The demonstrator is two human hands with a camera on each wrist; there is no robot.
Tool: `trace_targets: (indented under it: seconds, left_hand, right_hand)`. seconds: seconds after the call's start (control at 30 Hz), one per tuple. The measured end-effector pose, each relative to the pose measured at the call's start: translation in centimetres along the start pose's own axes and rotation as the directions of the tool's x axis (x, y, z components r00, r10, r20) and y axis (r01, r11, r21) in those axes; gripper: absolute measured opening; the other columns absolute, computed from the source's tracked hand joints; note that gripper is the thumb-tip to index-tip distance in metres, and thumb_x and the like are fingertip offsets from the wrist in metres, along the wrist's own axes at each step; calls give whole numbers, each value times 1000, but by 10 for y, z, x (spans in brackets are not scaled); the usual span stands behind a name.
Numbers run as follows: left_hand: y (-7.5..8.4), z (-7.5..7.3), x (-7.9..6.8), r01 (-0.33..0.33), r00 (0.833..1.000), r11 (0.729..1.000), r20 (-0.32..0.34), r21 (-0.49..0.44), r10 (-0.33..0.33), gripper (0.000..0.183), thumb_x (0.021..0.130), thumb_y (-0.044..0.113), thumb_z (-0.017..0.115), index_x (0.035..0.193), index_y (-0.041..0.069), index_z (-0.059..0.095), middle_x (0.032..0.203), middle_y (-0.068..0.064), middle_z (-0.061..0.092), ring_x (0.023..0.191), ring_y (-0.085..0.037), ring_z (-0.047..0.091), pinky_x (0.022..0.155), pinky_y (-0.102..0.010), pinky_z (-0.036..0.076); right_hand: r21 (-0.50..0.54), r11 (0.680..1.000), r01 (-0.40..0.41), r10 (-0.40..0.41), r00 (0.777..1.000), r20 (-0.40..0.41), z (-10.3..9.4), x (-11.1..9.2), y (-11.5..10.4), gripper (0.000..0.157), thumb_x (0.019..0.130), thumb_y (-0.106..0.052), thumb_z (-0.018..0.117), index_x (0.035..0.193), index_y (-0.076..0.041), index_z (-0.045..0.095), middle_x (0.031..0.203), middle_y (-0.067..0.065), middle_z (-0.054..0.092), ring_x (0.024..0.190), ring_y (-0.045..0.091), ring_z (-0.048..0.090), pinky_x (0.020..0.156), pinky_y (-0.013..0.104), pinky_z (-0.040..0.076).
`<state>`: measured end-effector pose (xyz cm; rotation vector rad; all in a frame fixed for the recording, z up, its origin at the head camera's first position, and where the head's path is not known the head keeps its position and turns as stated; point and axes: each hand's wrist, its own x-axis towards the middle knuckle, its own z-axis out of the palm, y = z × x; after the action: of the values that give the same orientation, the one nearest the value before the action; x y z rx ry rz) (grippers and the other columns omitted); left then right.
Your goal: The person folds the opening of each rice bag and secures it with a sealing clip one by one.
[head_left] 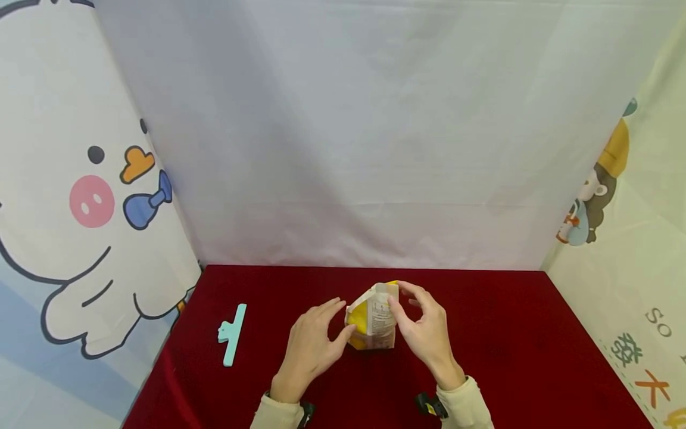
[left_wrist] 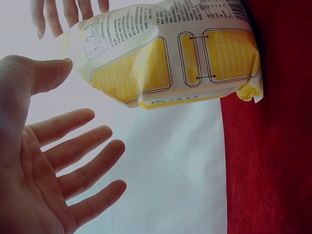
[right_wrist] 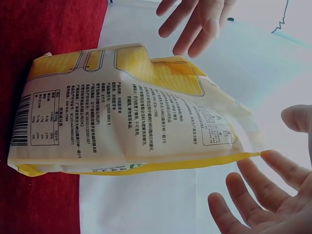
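Observation:
A yellow and white printed food bag [head_left: 379, 319] stands upright on the red tabletop, with its narrowed top leaning a little to the right. Text, a nutrition table and a barcode cover its side in the right wrist view. My left hand [head_left: 317, 342] is at the bag's left side, fingers spread and slightly bent, with a gap between palm and bag in the left wrist view. On the other side, my right hand [head_left: 427, 328] has its index fingertip [right_wrist: 267, 155] right at the bag's top corner. Its thumb [right_wrist: 295, 118] stands apart from the bag, and the other fingers are loosely extended.
A mint-green wide plastic clip [head_left: 232, 335] lies on the red cloth [head_left: 493, 333] to the left of my hands. A pale curtain [head_left: 375, 131] hangs behind the table. Cartoon-printed cloths stand at the left [head_left: 48, 179] and right [head_left: 632, 262] sides.

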<state>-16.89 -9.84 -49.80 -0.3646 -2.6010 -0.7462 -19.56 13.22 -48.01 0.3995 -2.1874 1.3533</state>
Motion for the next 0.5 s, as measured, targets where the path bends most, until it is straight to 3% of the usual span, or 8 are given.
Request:
trace_targets:
  seconds: [0.17, 0.33, 0.5]
  left_hand:
    - [0, 2, 1, -3, 1000, 1000, -10, -4, 3, 49, 93, 41, 80, 134, 14, 74, 139, -7, 73, 122, -29, 72, 98, -53, 60]
    - [-1, 7, 3, -21, 1000, 1000, -23, 1, 21, 48, 93, 38, 81, 133, 13, 75, 138, -7, 74, 120, -29, 73, 96, -52, 61]
    - [-2, 10, 3, -24, 1000, 1000, -13, 6, 24, 47, 94, 38, 80, 133, 12, 75, 138, -7, 74, 119, -28, 73, 96, -51, 61]
  right_hand:
    - [-10, 1000, 6, -5, 1000, 3, 0, 3, 0, 35, 93, -12, 82, 128, -10, 75, 116, 5, 78, 107, 29, 70, 91, 51, 61]
    - [-14, 1000, 7, -7, 1000, 6, -1, 4, -1, 37, 92, -11, 83, 129, -10, 75, 119, 6, 78, 108, 24, 70, 92, 52, 61]
    - [-35, 999, 29, -28, 999, 20, 1, 7, -2, 39, 92, -13, 83, 130, -10, 74, 125, 10, 76, 113, 26, 71, 92, 41, 61]
